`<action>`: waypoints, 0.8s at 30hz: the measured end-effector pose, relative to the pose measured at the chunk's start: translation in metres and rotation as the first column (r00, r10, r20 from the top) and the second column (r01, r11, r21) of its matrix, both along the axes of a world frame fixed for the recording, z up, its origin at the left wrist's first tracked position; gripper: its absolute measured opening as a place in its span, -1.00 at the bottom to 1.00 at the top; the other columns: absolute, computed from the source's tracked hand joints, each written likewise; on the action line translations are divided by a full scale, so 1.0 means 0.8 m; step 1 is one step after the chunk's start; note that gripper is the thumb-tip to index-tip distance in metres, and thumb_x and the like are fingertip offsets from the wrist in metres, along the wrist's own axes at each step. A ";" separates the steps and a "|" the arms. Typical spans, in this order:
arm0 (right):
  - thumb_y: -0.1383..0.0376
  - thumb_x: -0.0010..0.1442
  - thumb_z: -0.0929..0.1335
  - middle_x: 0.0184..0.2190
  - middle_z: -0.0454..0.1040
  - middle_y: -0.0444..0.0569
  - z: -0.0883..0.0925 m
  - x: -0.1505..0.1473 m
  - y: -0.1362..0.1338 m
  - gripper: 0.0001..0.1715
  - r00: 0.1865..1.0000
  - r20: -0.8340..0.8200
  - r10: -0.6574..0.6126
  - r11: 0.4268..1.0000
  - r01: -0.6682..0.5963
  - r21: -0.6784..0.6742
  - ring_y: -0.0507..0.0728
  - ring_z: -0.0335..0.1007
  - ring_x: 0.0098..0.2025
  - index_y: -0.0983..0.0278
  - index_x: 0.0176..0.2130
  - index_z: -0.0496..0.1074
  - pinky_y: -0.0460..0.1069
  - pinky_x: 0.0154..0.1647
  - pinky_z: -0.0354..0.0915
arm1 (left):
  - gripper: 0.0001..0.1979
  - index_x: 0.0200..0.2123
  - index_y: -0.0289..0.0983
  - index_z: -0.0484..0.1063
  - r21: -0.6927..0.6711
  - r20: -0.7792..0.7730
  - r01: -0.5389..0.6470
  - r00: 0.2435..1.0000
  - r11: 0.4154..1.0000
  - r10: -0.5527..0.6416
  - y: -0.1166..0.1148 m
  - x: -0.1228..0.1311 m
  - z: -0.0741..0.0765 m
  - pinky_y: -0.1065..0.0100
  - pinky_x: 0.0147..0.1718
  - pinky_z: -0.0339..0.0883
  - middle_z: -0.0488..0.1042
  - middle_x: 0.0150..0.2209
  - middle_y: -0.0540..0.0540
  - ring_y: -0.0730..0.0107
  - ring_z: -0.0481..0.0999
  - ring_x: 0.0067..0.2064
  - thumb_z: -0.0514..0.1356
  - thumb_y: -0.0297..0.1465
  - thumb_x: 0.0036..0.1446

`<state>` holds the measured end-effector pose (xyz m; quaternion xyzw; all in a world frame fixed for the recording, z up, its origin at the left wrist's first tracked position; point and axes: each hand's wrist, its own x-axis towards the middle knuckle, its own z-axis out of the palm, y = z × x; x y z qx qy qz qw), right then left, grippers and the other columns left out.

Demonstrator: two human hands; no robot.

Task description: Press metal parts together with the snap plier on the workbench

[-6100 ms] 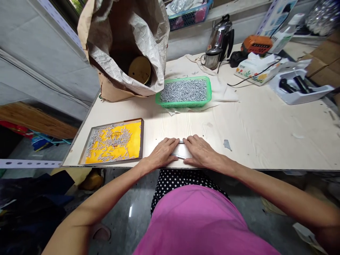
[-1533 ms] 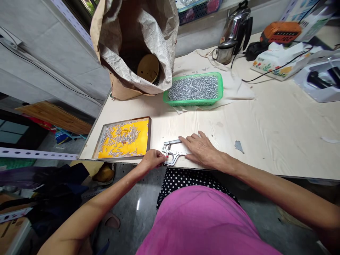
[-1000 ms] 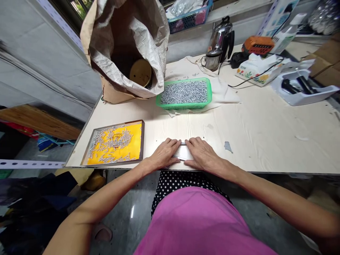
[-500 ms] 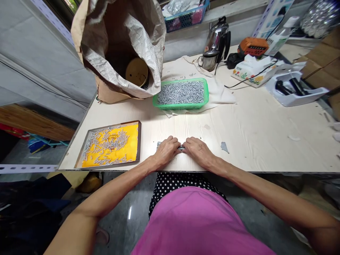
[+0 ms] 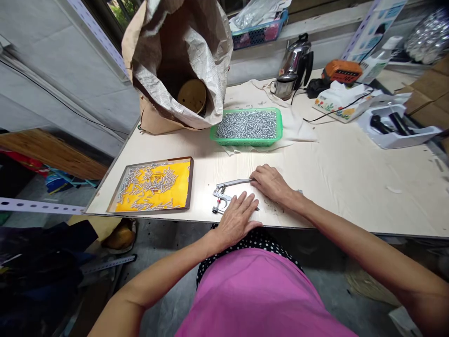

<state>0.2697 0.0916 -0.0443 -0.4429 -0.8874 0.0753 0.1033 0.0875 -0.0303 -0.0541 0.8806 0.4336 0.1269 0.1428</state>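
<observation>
A pair of silver hand pliers (image 5: 220, 193) lies on the table near its front edge, handles spread, with a spring, a small red part and a black tip at the jaws. My left hand (image 5: 236, 219) rests over the lower handle, fingers stretched out and pointing away from me, hiding most of it. The fingers of my right hand (image 5: 270, 182) are curled over the far end of the upper handle. To the left, a shallow tray (image 5: 191, 185) with a yellow bottom holds many small metal pins (image 5: 164, 180). Behind the pliers, a green basket (image 5: 245, 142) is full of similar pins.
A large open sack (image 5: 154, 100) with a round container inside stands at the back left. At the back right are a metal kettle (image 5: 294, 61), a metal cup (image 5: 285, 86), an orange battery (image 5: 342, 71), a tissue box (image 5: 338, 105) and a white tray (image 5: 377, 135).
My hands have come apart: the left moved right and nearer to me, the right a little up and right. The pliers, mostly covered before, now show with handles spread. The view has shifted slightly.
</observation>
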 end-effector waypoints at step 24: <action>0.35 0.33 0.26 -0.29 0.46 0.03 -0.003 -0.150 -0.023 -0.82 0.737 -0.054 0.673 0.739 -0.672 0.039 0.15 0.25 -0.18 0.30 -0.29 0.43 0.04 -0.20 0.10 | -0.78 -0.29 -0.31 0.53 0.192 0.013 -0.704 0.698 0.684 0.716 0.045 -0.192 0.065 0.30 -0.18 0.32 0.50 -0.30 -0.16 0.28 0.45 -0.20 0.08 -0.42 0.31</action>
